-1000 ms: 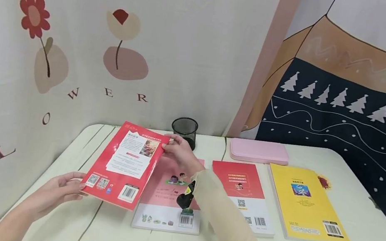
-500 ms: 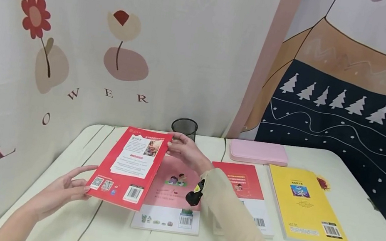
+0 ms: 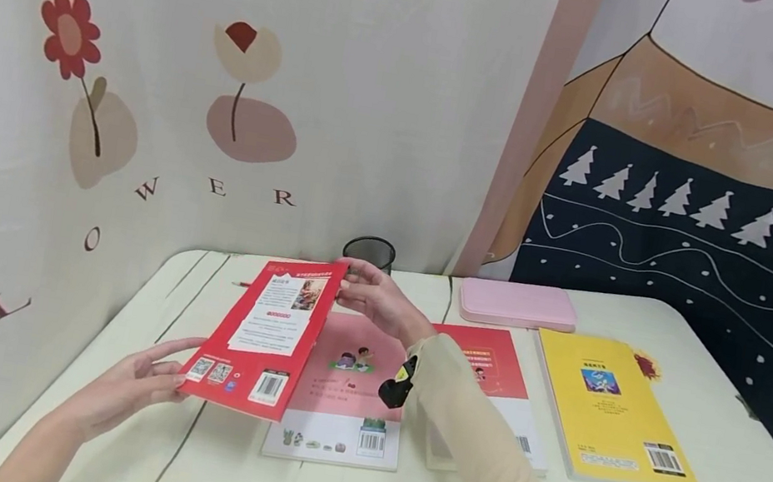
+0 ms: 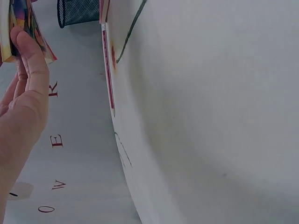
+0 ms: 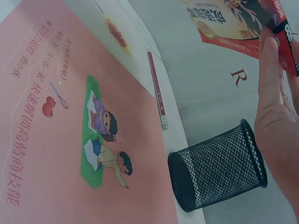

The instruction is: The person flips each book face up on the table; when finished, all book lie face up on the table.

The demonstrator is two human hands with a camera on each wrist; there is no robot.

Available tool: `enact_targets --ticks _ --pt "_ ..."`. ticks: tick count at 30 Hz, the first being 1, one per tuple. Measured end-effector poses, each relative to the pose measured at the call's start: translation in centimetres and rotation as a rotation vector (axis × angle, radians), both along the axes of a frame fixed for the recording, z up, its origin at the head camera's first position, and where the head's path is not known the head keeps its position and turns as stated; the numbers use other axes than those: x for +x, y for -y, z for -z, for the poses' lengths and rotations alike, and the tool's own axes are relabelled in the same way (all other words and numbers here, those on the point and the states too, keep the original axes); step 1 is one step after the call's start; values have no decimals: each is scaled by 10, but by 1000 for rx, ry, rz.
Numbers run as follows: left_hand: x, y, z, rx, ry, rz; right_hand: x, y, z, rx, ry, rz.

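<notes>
Both hands hold a red book (image 3: 264,340) tilted above the table, its back cover with text and a barcode showing in the head view. My left hand (image 3: 119,393) pinches its lower left corner; in the left wrist view the thumb lies against the book's (image 4: 28,25) colourful cover. At the upper right corner my right hand (image 3: 384,301) grips the edge between thumb and fingers, and the right wrist view shows the front cover (image 5: 229,18). Below the red book lies a pink-and-white book (image 3: 353,379), partly covered by it in the head view.
Behind stands a black mesh pen holder (image 3: 370,250), with a red pencil (image 5: 157,91) lying near it. A red-and-white book (image 3: 489,358) is partly hidden by the right sleeve. Farther right are a yellow book (image 3: 610,411) and a pink case (image 3: 519,304). A printed curtain (image 3: 378,105) hangs behind the table.
The red book has shifted slightly right and tipped, so its back cover looks narrower. Both hands have moved right with it. The pencil's end now shows behind the book in the head view.
</notes>
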State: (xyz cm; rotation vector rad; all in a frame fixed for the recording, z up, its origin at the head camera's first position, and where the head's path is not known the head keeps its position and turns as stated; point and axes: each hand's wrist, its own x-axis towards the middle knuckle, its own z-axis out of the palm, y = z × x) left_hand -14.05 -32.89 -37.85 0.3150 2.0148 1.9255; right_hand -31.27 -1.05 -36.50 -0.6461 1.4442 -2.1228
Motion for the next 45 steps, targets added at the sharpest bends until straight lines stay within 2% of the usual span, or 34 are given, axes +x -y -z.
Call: enact_targets --ticks 8,13,18,25,30,34,37,41,43,45 --pt "-1 0 1 77 59 55 0 -3 -7 -16 -4 -47" --pt "-2 -1 0 154 86 131 -2 -4 -8 -16 -51 -64" --pt "-3 -4 1 227 95 207 -1 -5 -10 -9 -73 -21" --pt "-3 -8 3 249 75 247 0 -5 -11 -16 -114 49" --pt "-3 -12 2 218 60 237 -1 -3 -10 -27 -135 93" --pt "-3 -14 2 258 9 223 -1 -1 -9 6 -150 153" --pt "-3 -15 1 278 -2 177 -1 0 -8 26 -157 201" --pt "-2 -18 -2 191 16 102 -2 1 -7 66 -161 253" --pt "-2 -21 -3 123 10 76 -1 1 -6 83 -158 269" --pt "-1 -24 -4 19 -11 41 -1 1 -6 96 -156 280"
